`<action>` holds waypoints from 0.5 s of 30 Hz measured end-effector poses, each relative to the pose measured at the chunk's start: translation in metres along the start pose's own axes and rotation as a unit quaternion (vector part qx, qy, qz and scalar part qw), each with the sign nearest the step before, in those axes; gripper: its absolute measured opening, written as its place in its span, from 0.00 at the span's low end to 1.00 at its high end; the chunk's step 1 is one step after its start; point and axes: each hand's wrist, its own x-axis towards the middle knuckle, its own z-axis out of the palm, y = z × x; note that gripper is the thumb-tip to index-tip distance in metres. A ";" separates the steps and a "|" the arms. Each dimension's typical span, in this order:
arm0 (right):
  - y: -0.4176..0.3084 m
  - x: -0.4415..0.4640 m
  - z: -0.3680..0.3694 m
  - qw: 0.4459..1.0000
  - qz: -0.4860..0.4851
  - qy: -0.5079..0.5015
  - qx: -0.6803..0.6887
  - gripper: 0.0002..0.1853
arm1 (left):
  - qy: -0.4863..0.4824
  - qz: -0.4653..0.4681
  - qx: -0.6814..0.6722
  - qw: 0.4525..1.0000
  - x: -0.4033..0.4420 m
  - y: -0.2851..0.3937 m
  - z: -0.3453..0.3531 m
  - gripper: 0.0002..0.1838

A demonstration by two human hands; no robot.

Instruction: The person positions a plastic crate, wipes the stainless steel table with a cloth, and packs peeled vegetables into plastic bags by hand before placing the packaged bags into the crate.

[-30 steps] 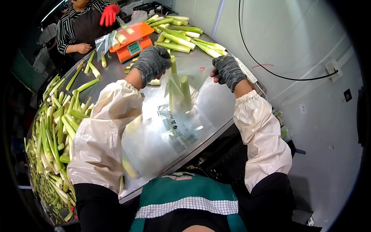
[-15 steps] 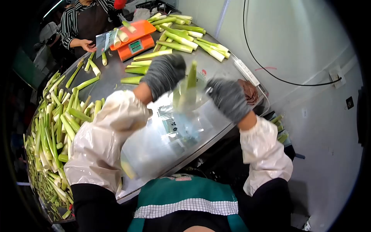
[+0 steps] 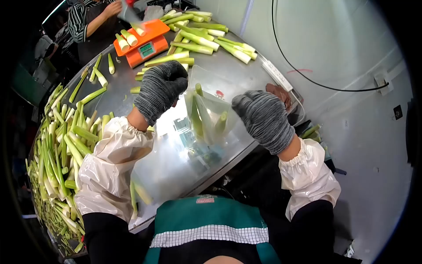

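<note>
On the metal table (image 3: 118,99), your hands have just drawn a little apart; that leaves the clear bag (image 3: 211,116) between them, the green-and-white stalks (image 3: 196,121) leaning inside it with their tips towards its upper end — the bagged stalks are in plain sight now.

Your left hand (image 3: 162,90) is beside the bag's upper left edge, your right hand (image 3: 266,119) by its right side; both have fingers curled inward, but the fingertips are hidden — whether either grips the film, you can't tell from here.

Beyond, the co-worker's hand (image 3: 113,9) has risen behind the orange scale (image 3: 147,50), a blurred film (image 3: 127,15) beside it; cut stalks (image 3: 130,38) lie on the scale, and the big stalk pile (image 3: 57,149) spreads at your left.
</note>
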 end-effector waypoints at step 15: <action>-0.007 -0.055 -0.044 0.960 0.127 0.088 0.235 0.41 | -0.142 0.248 0.024 0.958 -0.038 0.078 0.085 0.06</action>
